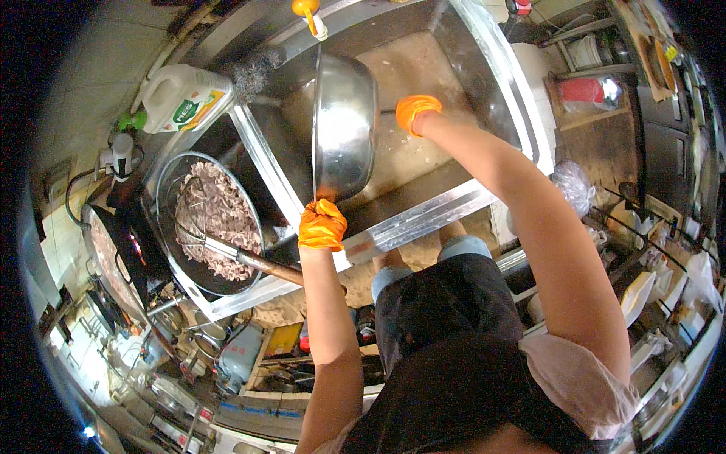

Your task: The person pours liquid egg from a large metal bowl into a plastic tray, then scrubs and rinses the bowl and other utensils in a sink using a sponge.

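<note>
My left hand [322, 225], in an orange glove, grips the rim of a large stainless steel bowl [347, 127]. The bowl is tilted on its side over the metal sink [397, 227], its rounded outside facing right. Its inside is hidden from view. Over the right part of the basin is my right hand [418, 114], also gloved in orange, apart from the bowl. Its fingers are hard to make out. Left of the bowl, a round basin [164, 227] holds sliced meat [218, 221] and a wire skimmer [198, 218], whose wooden handle passes beside my left wrist.
A white plastic jug [181, 96] with a green cap stands at the upper left. An orange-handled tap [309, 17] is above the bowl. Farther left, a wok [113, 261] sits over a burner flame. Shelves with bags [573, 184] and containers line the right side.
</note>
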`<act>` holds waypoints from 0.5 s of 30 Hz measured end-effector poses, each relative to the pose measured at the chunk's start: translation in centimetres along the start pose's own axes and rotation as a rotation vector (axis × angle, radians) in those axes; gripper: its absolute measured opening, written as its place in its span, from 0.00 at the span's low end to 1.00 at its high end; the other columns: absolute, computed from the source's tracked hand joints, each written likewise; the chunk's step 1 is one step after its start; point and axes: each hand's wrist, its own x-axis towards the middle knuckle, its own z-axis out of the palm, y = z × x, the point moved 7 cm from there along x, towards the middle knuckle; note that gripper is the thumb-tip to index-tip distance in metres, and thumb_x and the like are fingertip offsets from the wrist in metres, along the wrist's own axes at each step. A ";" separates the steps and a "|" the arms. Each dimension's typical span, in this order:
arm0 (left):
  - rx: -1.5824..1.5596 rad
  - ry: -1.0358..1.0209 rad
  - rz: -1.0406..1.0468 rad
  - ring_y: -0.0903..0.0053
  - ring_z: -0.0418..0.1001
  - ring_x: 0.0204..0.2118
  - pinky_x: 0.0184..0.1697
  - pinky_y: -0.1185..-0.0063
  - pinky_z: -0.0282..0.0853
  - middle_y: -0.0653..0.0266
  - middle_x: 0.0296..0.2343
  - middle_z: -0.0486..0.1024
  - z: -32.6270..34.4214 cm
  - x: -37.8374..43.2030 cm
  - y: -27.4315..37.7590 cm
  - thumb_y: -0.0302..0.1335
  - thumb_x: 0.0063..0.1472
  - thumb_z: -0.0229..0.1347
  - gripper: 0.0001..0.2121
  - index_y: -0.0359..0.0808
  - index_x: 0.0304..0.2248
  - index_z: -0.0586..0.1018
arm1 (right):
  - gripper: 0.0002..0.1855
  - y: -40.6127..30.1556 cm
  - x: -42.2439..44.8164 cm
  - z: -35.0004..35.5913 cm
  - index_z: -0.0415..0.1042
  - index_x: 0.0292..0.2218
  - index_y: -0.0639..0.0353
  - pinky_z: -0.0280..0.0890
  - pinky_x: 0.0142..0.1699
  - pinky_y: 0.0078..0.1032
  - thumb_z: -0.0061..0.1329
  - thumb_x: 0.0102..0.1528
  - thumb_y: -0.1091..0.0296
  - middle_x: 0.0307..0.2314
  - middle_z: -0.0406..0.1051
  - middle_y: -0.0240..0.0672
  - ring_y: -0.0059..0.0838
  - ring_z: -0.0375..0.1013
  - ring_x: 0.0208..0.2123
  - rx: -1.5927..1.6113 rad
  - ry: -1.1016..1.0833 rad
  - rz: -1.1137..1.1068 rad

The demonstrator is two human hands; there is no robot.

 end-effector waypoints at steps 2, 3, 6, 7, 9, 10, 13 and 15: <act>-0.042 -0.082 -0.085 0.75 0.72 0.22 0.29 0.79 0.73 0.66 0.20 0.72 -1.4 0.8 1.7 0.27 0.60 0.45 0.07 0.37 0.27 0.73 | 0.15 -0.5 0.0 -1.4 0.78 0.36 0.54 0.68 0.39 0.41 0.40 0.54 0.62 0.36 0.76 0.41 0.38 0.75 0.38 0.039 0.095 0.024; -0.089 -0.154 -0.171 0.71 0.73 0.25 0.33 0.76 0.74 0.63 0.21 0.73 -2.0 0.9 2.2 0.30 0.56 0.49 0.06 0.36 0.27 0.74 | 0.15 -2.8 -1.2 -0.9 0.78 0.35 0.54 0.68 0.38 0.40 0.41 0.53 0.62 0.35 0.76 0.40 0.38 0.76 0.37 -0.019 0.066 -0.016; 0.068 -0.009 -0.031 0.78 0.69 0.18 0.24 0.82 0.73 0.69 0.18 0.69 -0.9 0.3 0.9 0.24 0.62 0.42 0.09 0.37 0.25 0.72 | 0.15 -3.9 -3.3 -0.3 0.78 0.34 0.53 0.68 0.38 0.39 0.41 0.53 0.61 0.35 0.76 0.39 0.38 0.75 0.36 -0.067 -0.020 -0.004; 0.075 -0.008 -0.037 0.78 0.69 0.18 0.24 0.82 0.73 0.69 0.18 0.69 -0.3 -0.1 0.2 0.24 0.62 0.42 0.09 0.37 0.25 0.72 | 0.15 -2.8 -2.7 -1.1 0.78 0.34 0.53 0.68 0.39 0.39 0.40 0.54 0.61 0.35 0.76 0.39 0.38 0.75 0.37 -0.038 -0.006 0.022; -0.039 -0.023 0.007 0.78 0.69 0.18 0.24 0.82 0.73 0.69 0.18 0.70 0.6 -0.9 -0.6 0.24 0.62 0.42 0.09 0.37 0.26 0.72 | 0.15 -1.1 -2.5 -2.0 0.78 0.34 0.53 0.68 0.40 0.39 0.40 0.54 0.60 0.36 0.76 0.39 0.37 0.75 0.38 -0.004 0.024 0.065; -0.045 -0.028 0.012 0.78 0.69 0.18 0.24 0.82 0.73 0.69 0.18 0.70 0.3 -0.8 -0.1 0.24 0.62 0.42 0.09 0.37 0.26 0.72 | 0.15 -2.8 -3.4 -1.5 0.78 0.34 0.53 0.68 0.40 0.38 0.40 0.54 0.60 0.36 0.76 0.39 0.36 0.75 0.38 -0.040 -0.010 0.034; -0.022 -0.039 -0.055 0.78 0.70 0.19 0.24 0.81 0.73 0.69 0.18 0.70 -0.1 -0.5 0.1 0.24 0.62 0.42 0.09 0.37 0.26 0.72 | 0.16 -4.3 -4.3 -1.3 0.78 0.35 0.52 0.67 0.41 0.38 0.39 0.54 0.59 0.37 0.75 0.38 0.35 0.74 0.39 -0.081 -0.072 0.012; -0.022 -0.037 -0.034 0.78 0.70 0.19 0.25 0.81 0.74 0.68 0.18 0.70 -0.5 -0.4 0.6 0.24 0.61 0.43 0.09 0.36 0.25 0.72 | 0.16 -2.7 -3.6 -3.5 0.78 0.35 0.52 0.67 0.42 0.37 0.39 0.55 0.58 0.38 0.75 0.38 0.34 0.74 0.40 -0.035 -0.041 0.050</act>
